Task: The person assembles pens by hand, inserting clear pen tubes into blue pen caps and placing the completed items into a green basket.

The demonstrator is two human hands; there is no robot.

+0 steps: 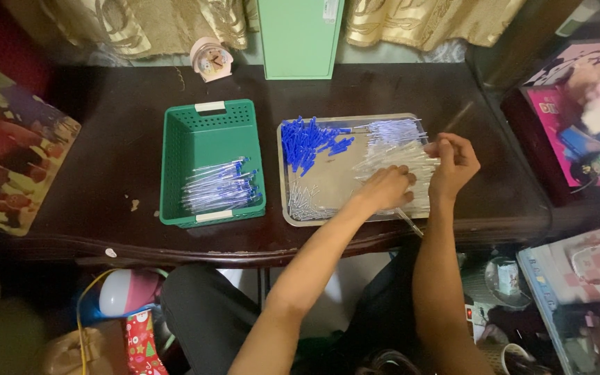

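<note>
Both arms bare from elbow to fingertips, no sleeves, no watch or rings visible on left hand (383,189) or right hand (453,167). Legs in dark trousers, prob. black or charcoal; too dim near the bottom edge to tell.

We look down on a dark brown wooden table (105,160) with a glossy top and a curved front edge. Along its far side hang gold patterned curtains (147,21), with a mint green cabinet (300,35) standing upright between them. Just beside the cabinet we see a small pink alarm clock (211,59) at the table's back edge. On the left end lies a colourful painted board (8,146). To the right we make out a crowded shelf with pink boxes (564,104). Under the table a round lamp (123,292) glows near a red patterned bag (140,340). The light is dim and warm.
</note>
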